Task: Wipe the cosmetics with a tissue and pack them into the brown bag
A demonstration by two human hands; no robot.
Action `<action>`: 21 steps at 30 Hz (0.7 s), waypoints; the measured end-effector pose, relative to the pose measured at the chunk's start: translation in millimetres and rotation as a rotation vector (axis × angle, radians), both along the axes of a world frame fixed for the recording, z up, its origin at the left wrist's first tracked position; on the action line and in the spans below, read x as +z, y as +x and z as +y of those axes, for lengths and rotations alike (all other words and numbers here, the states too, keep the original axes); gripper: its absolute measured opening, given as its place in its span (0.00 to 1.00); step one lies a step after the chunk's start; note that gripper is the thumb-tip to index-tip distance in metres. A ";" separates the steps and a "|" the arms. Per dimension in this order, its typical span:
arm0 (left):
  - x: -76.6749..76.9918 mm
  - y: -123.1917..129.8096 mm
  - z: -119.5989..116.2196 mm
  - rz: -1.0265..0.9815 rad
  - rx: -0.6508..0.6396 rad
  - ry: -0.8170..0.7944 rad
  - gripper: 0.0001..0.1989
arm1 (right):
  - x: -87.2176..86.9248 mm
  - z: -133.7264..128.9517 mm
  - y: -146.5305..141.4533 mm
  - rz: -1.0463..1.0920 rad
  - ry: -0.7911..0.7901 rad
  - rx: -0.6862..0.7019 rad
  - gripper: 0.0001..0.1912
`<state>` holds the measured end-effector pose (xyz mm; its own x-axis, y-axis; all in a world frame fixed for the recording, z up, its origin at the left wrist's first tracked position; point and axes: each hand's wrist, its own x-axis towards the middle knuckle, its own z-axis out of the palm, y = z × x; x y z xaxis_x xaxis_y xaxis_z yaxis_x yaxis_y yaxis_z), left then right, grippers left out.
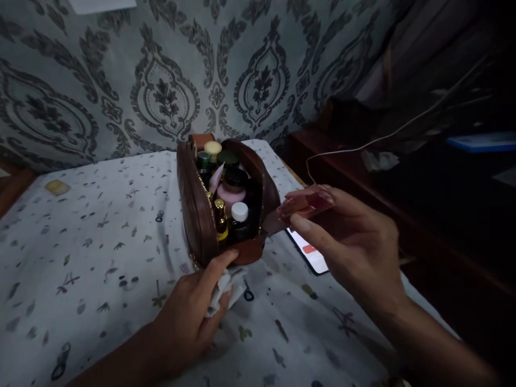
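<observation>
A brown zippered toiletry bag (194, 215) stands unzipped in the middle. Inside it are several containers, among them a white-capped bottle (239, 213), a gold-capped bottle (220, 210) and a pink jar (230, 194) with a black lid. My left hand (187, 303) is closed around a crumpled white tissue (226, 293), its index finger touching the tab (245, 251) at the bag's near end. To the right of the bag, my right hand (363, 242) pinches a translucent pinkish object (309, 202); its exact kind is unclear.
A lit phone (318, 263) lies partly under my right hand. On the far left of the patterned sheet (100, 242) rests a small yellowish piece (57, 187). A white cable (363, 146) runs over dark furniture at right. Patterned wall (217, 64) stands behind.
</observation>
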<state>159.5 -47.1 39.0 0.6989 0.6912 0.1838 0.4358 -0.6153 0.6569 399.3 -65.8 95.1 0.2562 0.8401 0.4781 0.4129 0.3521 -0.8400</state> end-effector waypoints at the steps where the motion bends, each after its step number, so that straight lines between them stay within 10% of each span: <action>1: -4.5 -1.4 -1.0 -0.006 0.001 0.034 0.25 | 0.1 2.3 -0.2 -0.015 -0.006 0.013 0.07; 11: -13.1 -7.1 5.6 0.052 -0.062 0.243 0.29 | -9.1 20.5 -7.1 0.013 -0.019 0.204 0.20; 21: -3.5 -6.1 17.8 0.269 0.006 0.822 0.28 | -5.8 19.1 0.2 -0.098 0.005 0.254 0.18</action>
<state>153.5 -29.3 35.5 0.7870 0.4156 0.4560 0.5177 -0.8469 -0.1214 399.5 -46.7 89.4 -0.0106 0.8691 0.4946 0.3902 0.4590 -0.7982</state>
